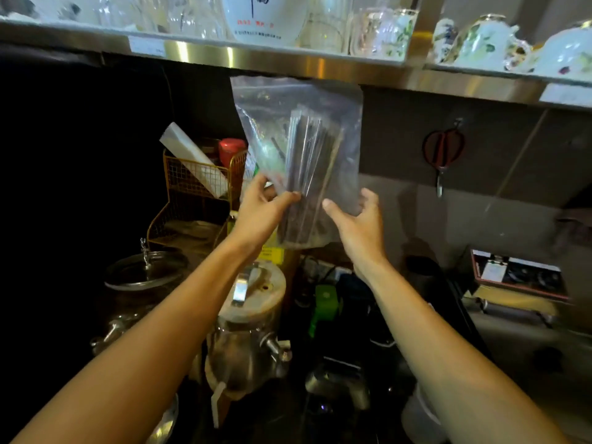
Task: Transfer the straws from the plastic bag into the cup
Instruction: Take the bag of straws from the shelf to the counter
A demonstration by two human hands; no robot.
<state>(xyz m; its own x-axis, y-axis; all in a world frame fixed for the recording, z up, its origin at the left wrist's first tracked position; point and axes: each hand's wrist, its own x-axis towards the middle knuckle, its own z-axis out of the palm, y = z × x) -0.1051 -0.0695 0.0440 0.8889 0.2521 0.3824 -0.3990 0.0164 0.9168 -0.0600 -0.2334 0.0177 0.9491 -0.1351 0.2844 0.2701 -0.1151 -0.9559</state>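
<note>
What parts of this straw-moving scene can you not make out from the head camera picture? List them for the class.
- The cup: not identifiable in the head view among the dim counter clutter.
- Straws: count unclear, blurred behind the crinkled plastic bag.
- Bag's top edge: whether sealed cannot be told, lost against the dark shelf underside.
- Right hand: its grip on the bag is uncertain; the left hand pinches it.
- Shelf glassware: cut off by the top edge.

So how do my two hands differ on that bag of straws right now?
The left hand pinches the plastic bag at its lower left, thumb pressed over the dark straws. The right hand is spread open at the bag's lower right, at most touching its edge, not gripping. Both reach up to the same height.
</note>
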